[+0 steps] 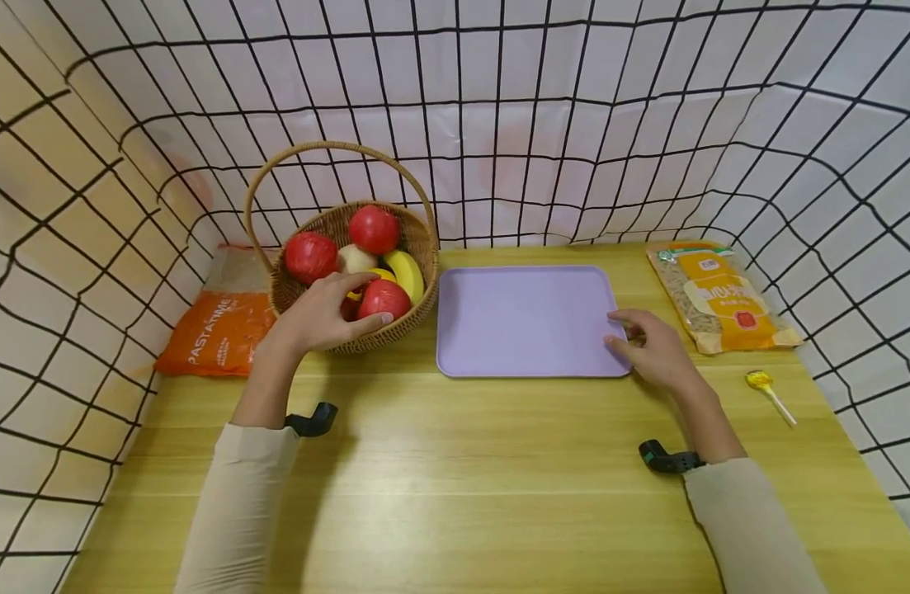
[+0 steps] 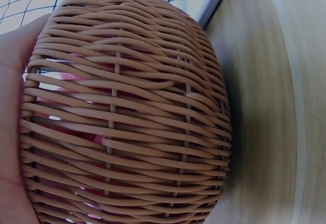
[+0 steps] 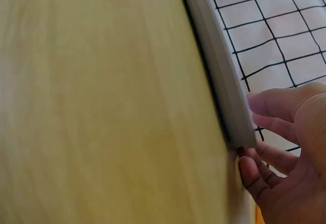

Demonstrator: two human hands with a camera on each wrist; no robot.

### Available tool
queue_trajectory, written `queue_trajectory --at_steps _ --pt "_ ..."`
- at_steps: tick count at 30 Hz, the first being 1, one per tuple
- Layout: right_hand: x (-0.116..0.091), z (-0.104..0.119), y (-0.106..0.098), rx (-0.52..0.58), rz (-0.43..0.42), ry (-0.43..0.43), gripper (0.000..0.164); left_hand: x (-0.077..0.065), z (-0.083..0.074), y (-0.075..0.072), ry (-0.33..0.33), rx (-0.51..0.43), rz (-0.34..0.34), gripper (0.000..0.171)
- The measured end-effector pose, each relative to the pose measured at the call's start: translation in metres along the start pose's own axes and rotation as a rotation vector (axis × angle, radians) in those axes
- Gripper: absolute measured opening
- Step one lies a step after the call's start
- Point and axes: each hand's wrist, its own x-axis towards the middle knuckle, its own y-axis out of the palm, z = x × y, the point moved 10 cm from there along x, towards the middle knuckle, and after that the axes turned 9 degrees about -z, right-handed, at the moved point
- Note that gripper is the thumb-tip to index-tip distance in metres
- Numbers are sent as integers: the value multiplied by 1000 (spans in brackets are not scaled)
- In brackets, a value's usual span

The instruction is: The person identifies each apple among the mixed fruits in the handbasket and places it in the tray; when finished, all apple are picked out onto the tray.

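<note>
My left hand (image 1: 324,312) reaches into the wicker basket (image 1: 417,227) from the front left. Its thumb and fingers curl round a red apple (image 1: 384,299) at the front rim. In the left wrist view the basket's woven side (image 2: 127,112) fills the middle, and part of the left hand (image 2: 12,132) shows at the left edge; the fingertips are hidden. At the right side of the lilac tray (image 1: 525,322), my right hand (image 1: 651,346) holds the rim near the front corner. In the right wrist view the right hand's fingers (image 3: 275,155) bend at the tray's edge (image 3: 224,76).
More fruit lies in the basket, including a red apple (image 1: 374,229) and a banana (image 1: 406,276). An orange pasta bag (image 1: 220,334) lies left of it. To the tray's right are a macaroni-like yellow packet (image 1: 722,297) and a lollipop (image 1: 761,381). Grid-patterned cloth (image 1: 529,124) surrounds the wooden table.
</note>
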Motion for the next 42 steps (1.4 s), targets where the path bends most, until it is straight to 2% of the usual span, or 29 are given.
queue_trajectory --at_steps 7,14,25,29,34,38,42 --pt "-3 -14 1 38 -48 20 43 2 -4 2 47 -30 7 74" --pt "-3 -15 1 90 -89 -20 38 1 -2 1 29 -45 8 75" --pt "-5 -17 0 85 -105 -22 36 -1 -6 -3 19 -109 -10 85" --pt "-5 -19 0 88 -103 -23 36 0 -7 -6 9 -121 -35 86" --pt "-5 -18 0 90 -103 -26 36 -1 -13 -11 15 -146 -76 80" --pt "-6 -18 -1 91 -101 -24 35 -1 -21 -16 34 -208 -139 75" --pt "-6 -19 -1 89 -97 -23 36 -2 -25 -22 25 -229 -200 77"
